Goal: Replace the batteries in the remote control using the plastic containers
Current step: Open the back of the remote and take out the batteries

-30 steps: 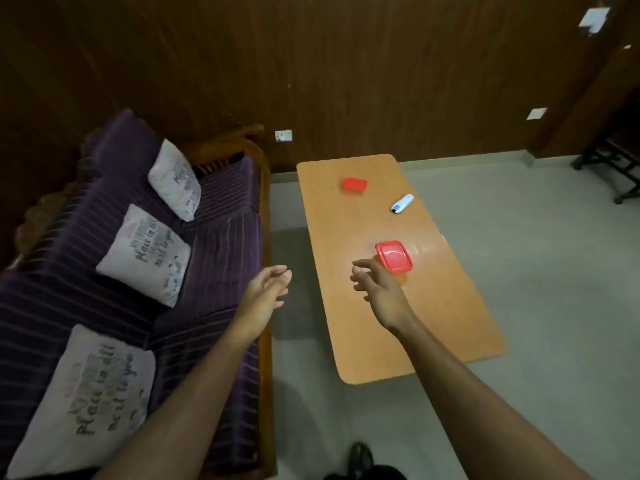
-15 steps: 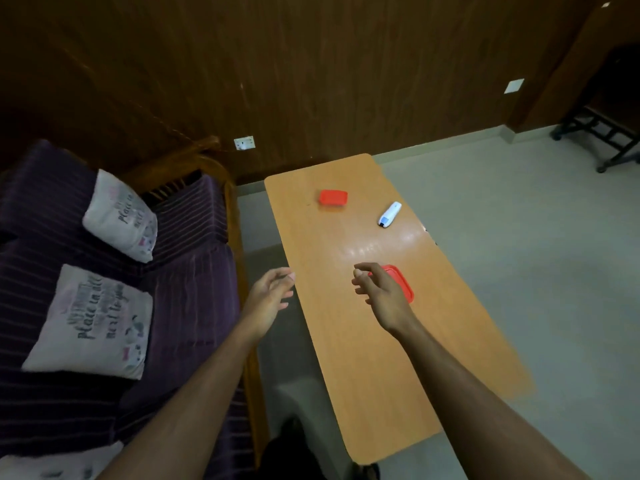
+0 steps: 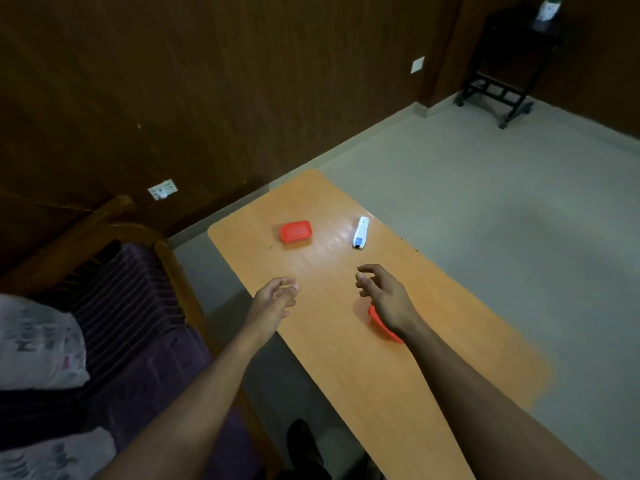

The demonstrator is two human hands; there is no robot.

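A white remote control (image 3: 360,232) with a blue patch lies on the far part of the orange wooden table (image 3: 346,368). Left of it sits a red-lidded plastic container (image 3: 295,231). A second red container (image 3: 378,323) is mostly hidden under my right wrist. My right hand (image 3: 384,296) hovers above the table with loosely curled fingers, holding nothing. Over the table's left edge, my left hand (image 3: 275,300) is also empty, its fingers relaxed.
A purple striped sofa (image 3: 131,327) with a wooden frame and printed cushions (image 3: 38,348) runs along the table's left side. Dark wood panelling lines the wall behind. A black stand (image 3: 498,84) is at the far right on the grey floor. A dark shoe (image 3: 304,445) shows below.
The view has swung right and closer to the table. Both hands have come forward over it; my right hand now covers the near red container.
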